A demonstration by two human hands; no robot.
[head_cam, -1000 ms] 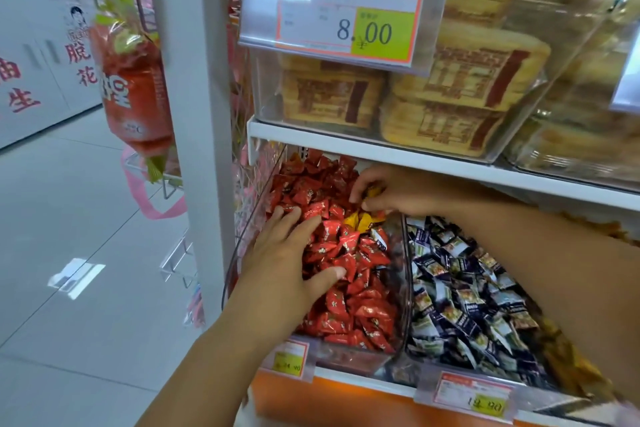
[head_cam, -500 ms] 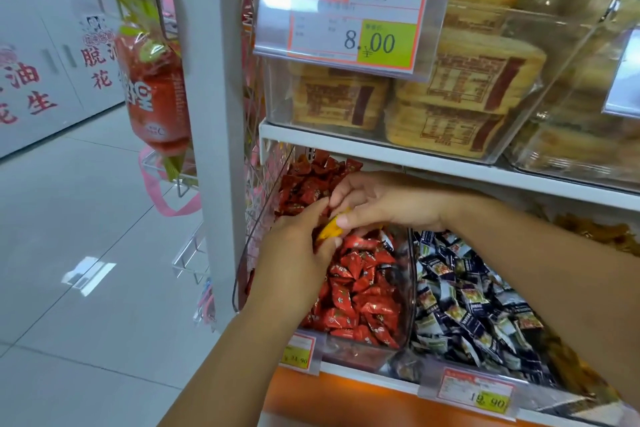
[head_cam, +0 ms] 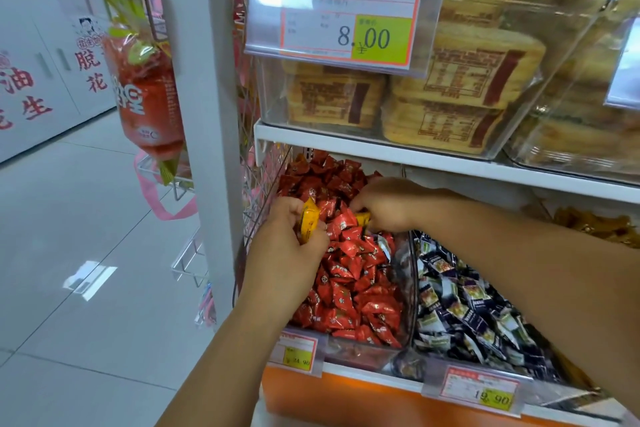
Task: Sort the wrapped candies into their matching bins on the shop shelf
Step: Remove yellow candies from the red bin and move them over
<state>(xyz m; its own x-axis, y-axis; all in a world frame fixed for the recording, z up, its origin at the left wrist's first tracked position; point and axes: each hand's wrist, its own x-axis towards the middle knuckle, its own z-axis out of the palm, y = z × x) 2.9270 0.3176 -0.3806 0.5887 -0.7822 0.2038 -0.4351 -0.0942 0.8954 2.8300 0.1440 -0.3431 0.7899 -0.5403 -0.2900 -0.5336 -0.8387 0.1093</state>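
A clear bin (head_cam: 367,355) on the lower shelf is heaped with red wrapped candies (head_cam: 349,284). My left hand (head_cam: 287,253) hovers over its left side and grips a yellow-orange wrapped candy (head_cam: 308,224). My right hand (head_cam: 384,204) reaches in from the right over the back of the same bin and pinches a second yellow candy (head_cam: 362,218) lying among the red ones. The neighbouring bin (head_cam: 433,367) to the right holds dark blue and white wrapped candies (head_cam: 460,305). Further right, golden-wrapped candies (head_cam: 595,224) show behind my right forearm.
A white shelf board (head_cam: 415,154) sits close above the candy bins, carrying clear boxes of packed cakes (head_cam: 450,87) with an 8.00 price tag (head_cam: 346,21). A white upright post (head_cam: 207,114) stands left of the bins. A red snack bag (head_cam: 149,90) hangs at the aisle side.
My left hand has taken a yellow candy and lifted it clear of the red pile. My right hand has moved back into the bin and pinches another yellow candy.
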